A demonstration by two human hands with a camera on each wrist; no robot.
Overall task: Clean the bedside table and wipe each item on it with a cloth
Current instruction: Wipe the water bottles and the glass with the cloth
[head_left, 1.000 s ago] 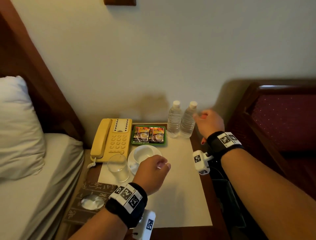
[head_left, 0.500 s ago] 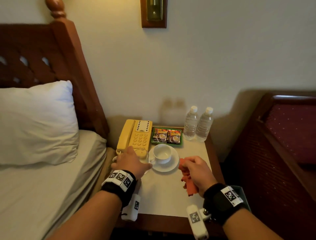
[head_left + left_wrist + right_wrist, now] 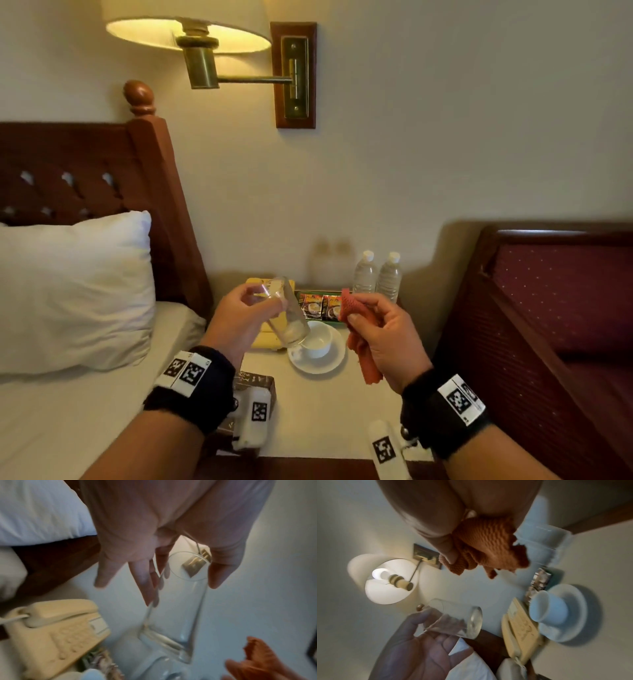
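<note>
Now the glass (image 3: 287, 317) is up off the bedside table (image 3: 318, 407): half a second ago the left hand (image 3: 239, 317) was down at it beside the phone, and here the fingers and thumb are curled round its upper end, holding it tilted in the air with the thick base pointing down toward the cup (image 3: 318, 339). Right alongside, the right hand (image 3: 383, 337) has lifted too, fingers pinched round the bunched orange cloth (image 3: 352, 306), a tail of it hanging below the palm. Cloth and glass are near each other but not yet touching, so by my read the wipe of the glass is about to begin, and the table top itself is not yet being wiped. Below them, the cup sits on its saucer (image 3: 317, 363), the yellow phone (image 3: 56, 635) just left of it. Further back lies the green tray of sachets (image 3: 320, 305), then the two water bottles (image 3: 376, 277) against the wall. None of these is in hand yet, so most of the job looks still ahead.
</note>
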